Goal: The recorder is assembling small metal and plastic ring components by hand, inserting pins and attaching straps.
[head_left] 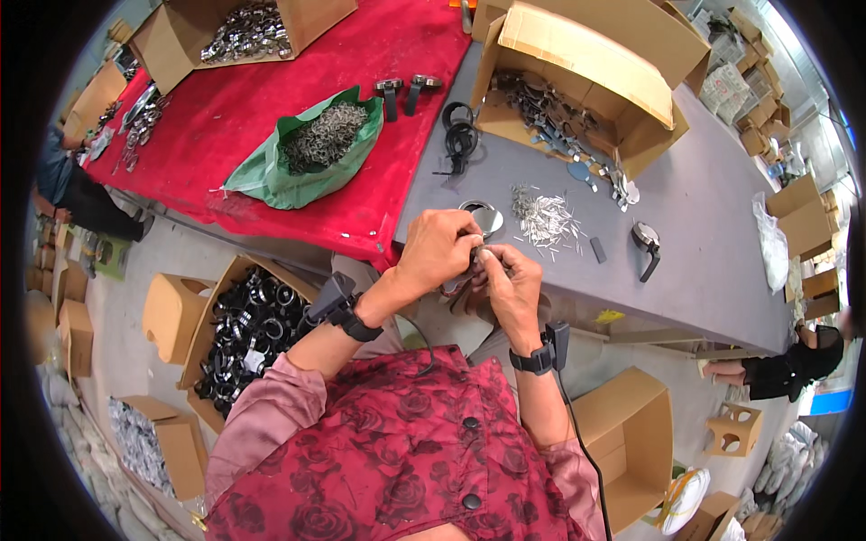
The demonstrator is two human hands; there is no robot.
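Observation:
My left hand [436,251] and my right hand [513,290] meet at the near edge of the grey table. The fingertips of both are pinched together around something small and dark, mostly hidden by the fingers. Just beyond my left fingers is a round, shiny watch case [487,220]; whether it joins the held piece is unclear. Past my right hand lies a heap of small silver pins [548,222], with a little pile of grey metal bits [522,200] against it. A small dark bar [598,250] and a black-strapped watch [646,242] lie farther right.
An open carton [577,68] spills watch parts at the back. Black straps [459,140] lie left of it. On the red cloth [410,171] are a green sack [262,176] of metal pieces and two watches [408,90]. A box of black watches [248,338] stands low left.

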